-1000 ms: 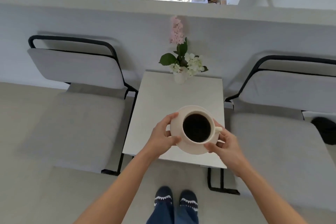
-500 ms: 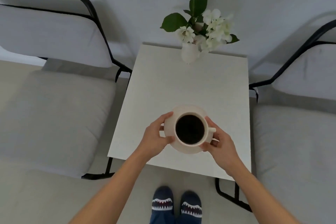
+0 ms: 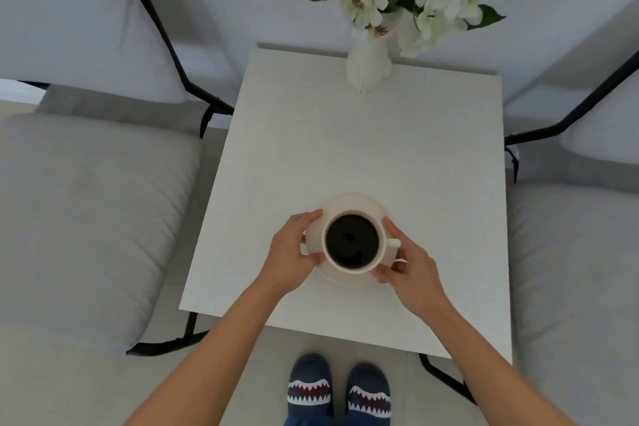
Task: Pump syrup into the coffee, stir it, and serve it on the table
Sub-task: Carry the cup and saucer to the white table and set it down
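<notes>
Both hands, left hand (image 3: 288,254) and right hand (image 3: 411,270), pinch the saucer (image 3: 349,203) rim, cup (image 3: 352,242) centred between them, just above the counter (image 3: 363,149).

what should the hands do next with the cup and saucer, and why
Probably ease the saucer down the last bit until it sits flat on the table, then let go. Both the left hand and the right hand grip its rim over the near middle of the table, the cup is full of coffee, and whether the saucer touches down yet cannot be told.

White table (image 3: 363,149), vase (image 3: 368,67), saucer (image 3: 349,201)
</notes>
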`<state>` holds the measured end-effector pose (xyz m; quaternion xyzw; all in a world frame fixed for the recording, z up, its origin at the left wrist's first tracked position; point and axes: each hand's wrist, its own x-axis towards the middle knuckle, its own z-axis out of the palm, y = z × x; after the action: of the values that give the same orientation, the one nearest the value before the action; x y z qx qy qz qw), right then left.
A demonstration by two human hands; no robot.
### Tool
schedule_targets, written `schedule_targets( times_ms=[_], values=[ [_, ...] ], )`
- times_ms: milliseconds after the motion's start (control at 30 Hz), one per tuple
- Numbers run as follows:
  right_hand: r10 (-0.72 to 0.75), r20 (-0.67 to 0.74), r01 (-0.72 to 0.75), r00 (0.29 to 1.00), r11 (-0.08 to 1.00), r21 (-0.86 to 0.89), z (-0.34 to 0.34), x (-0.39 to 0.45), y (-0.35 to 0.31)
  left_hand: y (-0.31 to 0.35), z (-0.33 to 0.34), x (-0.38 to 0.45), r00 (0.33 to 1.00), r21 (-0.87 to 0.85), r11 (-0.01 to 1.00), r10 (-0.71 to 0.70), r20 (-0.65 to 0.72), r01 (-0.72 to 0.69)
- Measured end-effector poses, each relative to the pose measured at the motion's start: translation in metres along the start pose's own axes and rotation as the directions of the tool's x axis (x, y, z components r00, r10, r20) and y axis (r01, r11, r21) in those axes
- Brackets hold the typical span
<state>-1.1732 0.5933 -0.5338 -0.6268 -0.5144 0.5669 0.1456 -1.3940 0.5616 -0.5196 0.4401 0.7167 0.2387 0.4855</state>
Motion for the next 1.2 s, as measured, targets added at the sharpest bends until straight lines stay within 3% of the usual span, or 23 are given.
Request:
schedule_targets(
  times_ms=[1200],
  values=[
    [-0.086,0.114,0.123,0.990,0.920,-0.373,0.007,0.028,0.007,-0.022,0.010,0.024,0.998,0.237,0.971,0.052,-0.026,-0.044]
  ],
)
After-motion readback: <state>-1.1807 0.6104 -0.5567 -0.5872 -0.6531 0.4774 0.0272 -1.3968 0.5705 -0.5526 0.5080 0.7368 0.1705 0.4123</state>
